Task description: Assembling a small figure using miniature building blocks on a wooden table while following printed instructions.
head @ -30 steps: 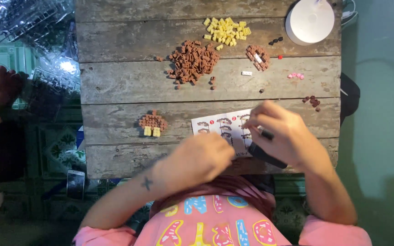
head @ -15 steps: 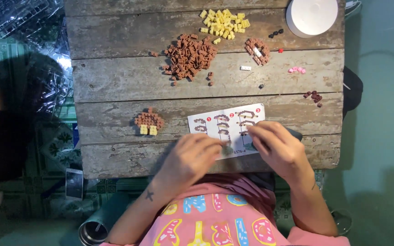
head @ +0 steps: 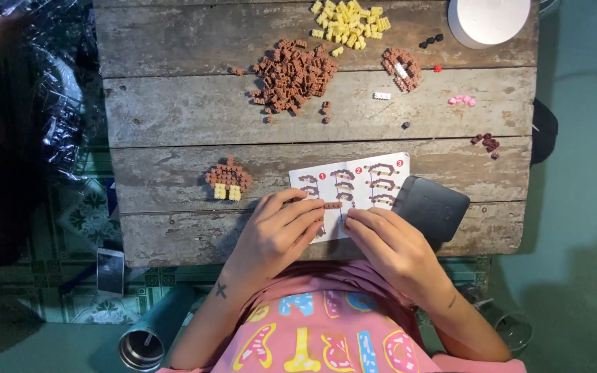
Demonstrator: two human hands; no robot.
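Two hands, left hand (head: 278,231) and right hand (head: 392,245), fingers pinching brown brick strip (head: 332,205), instruction sheet (head: 354,186) beneath, dark box (head: 431,207) beside.

white round container (head: 488,21) cut by top edge; instruction sheet (head: 354,183) lower part hidden under hands.

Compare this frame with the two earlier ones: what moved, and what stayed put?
Both hands came down onto the instruction sheet; the left hand and right hand now pinch a small brown brick strip between their fingertips. The brick piles, the small built piece and the dark box stayed put.
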